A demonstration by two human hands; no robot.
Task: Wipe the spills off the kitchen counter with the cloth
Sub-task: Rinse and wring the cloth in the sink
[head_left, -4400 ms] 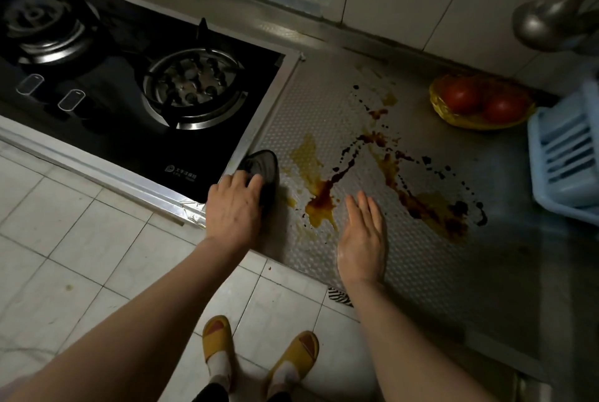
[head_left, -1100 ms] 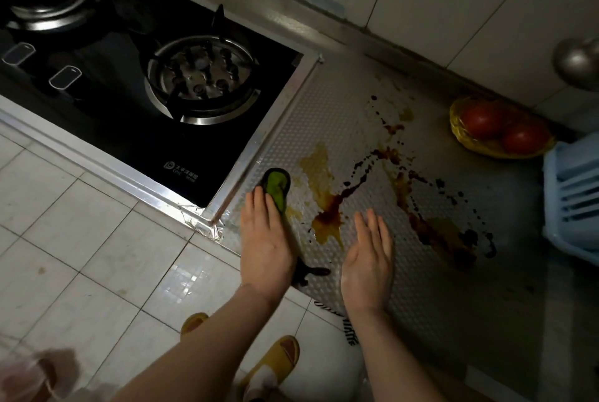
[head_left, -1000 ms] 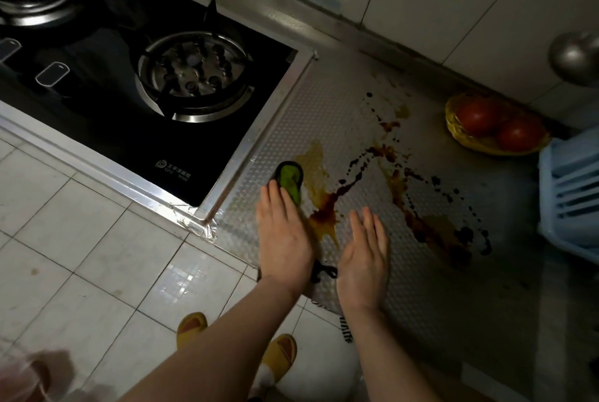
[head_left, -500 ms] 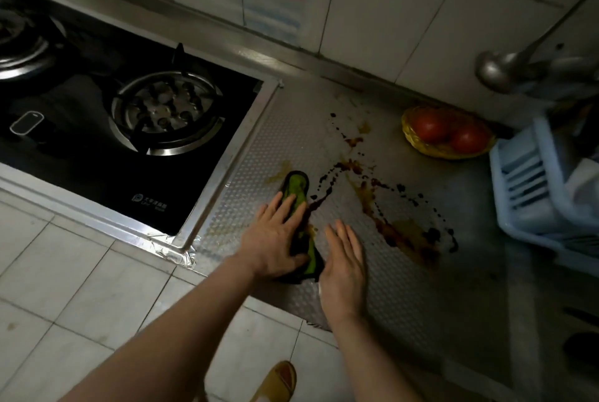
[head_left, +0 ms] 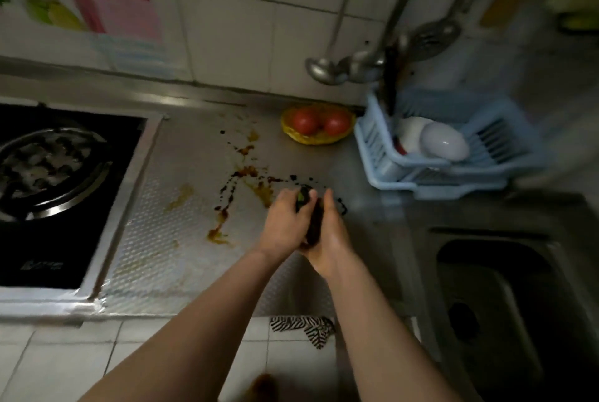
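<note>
Brown and dark sauce spills (head_left: pixel 241 181) streak the textured steel counter (head_left: pixel 168 252) between the stove and the sink. The dark cloth with a green patch (head_left: pixel 312 218) is bunched between both my hands, over the right part of the spill. My left hand (head_left: pixel 283 223) grips it from the left, fingers curled over its top. My right hand (head_left: pixel 329 233) presses against its right side. Most of the cloth is hidden by my hands. A pale yellow smear (head_left: pixel 181 196) lies nearer the stove.
A black gas stove (head_left: pixel 61 174) sits to the left. A yellow bowl of tomatoes (head_left: pixel 316 124) stands at the back, a blue dish rack (head_left: pixel 447 155) with bowls beside it, ladles (head_left: pixel 327 71) hanging above. A steel sink (head_left: pixel 505 304) lies at the right. A striped cloth (head_left: pixel 304 325) hangs off the counter edge.
Both hands and the cloth have slid right across the spill, from the stove side toward the dark drops. The left part of the spill is thinner. The view has swung right, revealing the sink.
</note>
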